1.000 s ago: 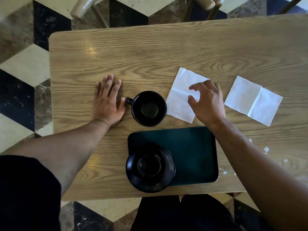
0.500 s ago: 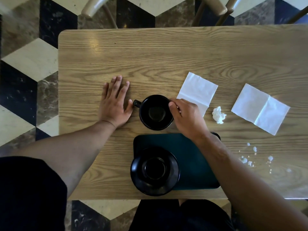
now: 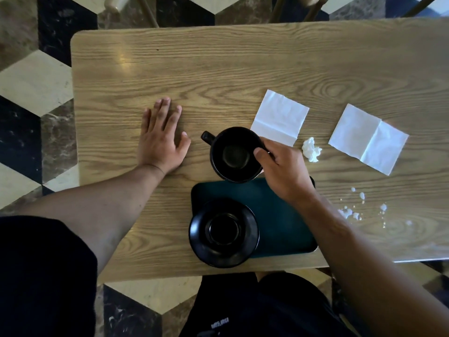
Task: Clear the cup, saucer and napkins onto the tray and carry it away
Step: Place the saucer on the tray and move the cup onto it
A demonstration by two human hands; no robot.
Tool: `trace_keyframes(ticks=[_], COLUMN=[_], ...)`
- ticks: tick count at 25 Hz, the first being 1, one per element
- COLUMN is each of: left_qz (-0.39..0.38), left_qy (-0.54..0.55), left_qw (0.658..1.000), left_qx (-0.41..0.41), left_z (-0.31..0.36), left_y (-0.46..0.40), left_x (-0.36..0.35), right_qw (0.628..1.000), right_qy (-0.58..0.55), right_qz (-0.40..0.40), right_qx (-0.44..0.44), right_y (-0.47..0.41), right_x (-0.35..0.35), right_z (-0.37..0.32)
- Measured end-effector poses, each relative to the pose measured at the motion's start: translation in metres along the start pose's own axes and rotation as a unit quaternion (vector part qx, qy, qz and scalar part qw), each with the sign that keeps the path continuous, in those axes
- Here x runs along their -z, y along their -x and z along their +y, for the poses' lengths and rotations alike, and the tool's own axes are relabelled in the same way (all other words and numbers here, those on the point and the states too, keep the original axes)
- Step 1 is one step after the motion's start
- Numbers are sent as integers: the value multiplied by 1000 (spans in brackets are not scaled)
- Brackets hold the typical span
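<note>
A black cup (image 3: 233,155) hangs tilted over the far edge of the dark green tray (image 3: 279,215), its handle pointing left. My right hand (image 3: 283,171) grips the cup's right rim, thumb inside. A black saucer (image 3: 224,232) lies on the tray's near left corner, overhanging its edge. Two flat white napkins lie on the table beyond: one (image 3: 279,116) just behind the cup, one (image 3: 368,138) farther right. Between them sits a small crumpled white wad (image 3: 311,150). My left hand (image 3: 161,139) rests flat on the wood, left of the cup, fingers apart.
The wooden table (image 3: 194,76) carries several white crumbs (image 3: 357,207) at the near right. Chair legs (image 3: 301,8) stand past the far edge. A patterned tile floor (image 3: 31,81) lies to the left. My dark-clothed lap (image 3: 255,307) is at the near edge.
My right hand moved from the napkin to the cup, took hold of its rim and lifted it toward the tray. A crumpled wad now shows beside the napkin. The left hand stayed flat.
</note>
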State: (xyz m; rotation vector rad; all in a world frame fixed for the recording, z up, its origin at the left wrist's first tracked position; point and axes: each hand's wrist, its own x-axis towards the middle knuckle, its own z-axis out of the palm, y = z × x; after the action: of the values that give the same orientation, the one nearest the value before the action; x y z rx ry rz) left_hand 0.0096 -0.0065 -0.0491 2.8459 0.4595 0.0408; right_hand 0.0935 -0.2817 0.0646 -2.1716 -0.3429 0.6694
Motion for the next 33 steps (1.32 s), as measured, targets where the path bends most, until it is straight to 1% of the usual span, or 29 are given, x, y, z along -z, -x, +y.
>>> trace_keyframes(ticks=[6, 11, 15, 17, 21, 24, 29, 33], left_qz=[5, -18, -21, -12, 31, 37, 44, 43], left_qy=[1, -11, -21, -12, -5, -8, -26, -28], left_qw=[1000, 1000, 999, 1000, 999, 999, 998, 997], left_qx=[9, 21, 13, 26, 39, 33, 43, 54], left_z=[1, 3, 5, 8, 12, 10, 12, 14], left_y=[-1, 0, 0, 7, 50, 72, 100, 119], left_x=[-1, -2, -1, -1, -11, -12, -14, -16], right_qw=[998, 996, 998, 998, 999, 998, 997, 997], right_qy=[-1, 22, 34, 32, 3, -11, -21, -41], right_qz=[41, 51, 32, 22, 14, 8, 4, 6], right_qx=[-45, -67, -49, -44, -48, -55, -69, -64], right_y=[56, 83, 87, 86, 83, 82, 83, 79], right_x=[26, 32, 35, 34, 32, 32, 32, 33], right_z=[15, 40, 45, 48, 56, 56, 60, 56])
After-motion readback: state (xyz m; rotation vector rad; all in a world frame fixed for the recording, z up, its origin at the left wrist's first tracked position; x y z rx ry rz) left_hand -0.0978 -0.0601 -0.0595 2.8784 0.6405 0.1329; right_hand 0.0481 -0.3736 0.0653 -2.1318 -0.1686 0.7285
